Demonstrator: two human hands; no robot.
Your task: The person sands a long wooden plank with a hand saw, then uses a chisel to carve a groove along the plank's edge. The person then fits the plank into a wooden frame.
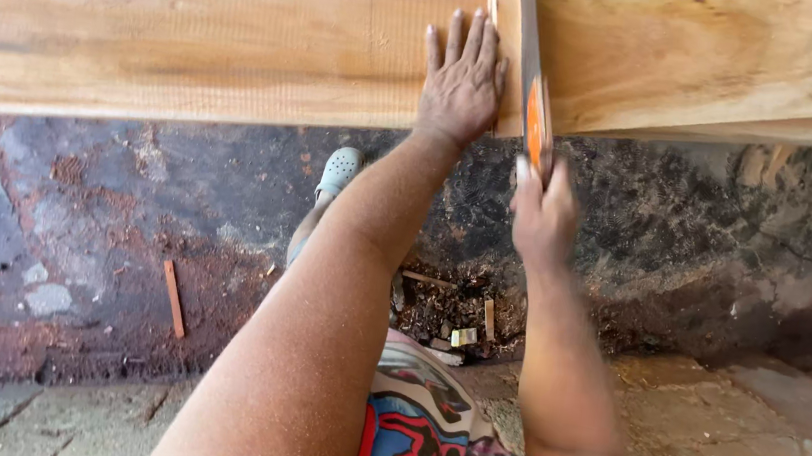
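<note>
Left hand (pixel 461 83) flat on plank (pixel 195 35), fingers apart; right hand (pixel 540 212) fingers clamped on handsaw (pixel 533 70).

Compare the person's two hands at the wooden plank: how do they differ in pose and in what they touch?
The left hand lies flat, fingers spread, on the pale wooden plank; the right hand is closed in a grip on the orange-handled handsaw. The left rests on the plank; the right hangs below its edge. Both arms are dusted with sawdust.

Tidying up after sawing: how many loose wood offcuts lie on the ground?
3 clearly: a thin strip lower left, a stick and a short piece in the sawdust pile; more may be buried.
</note>
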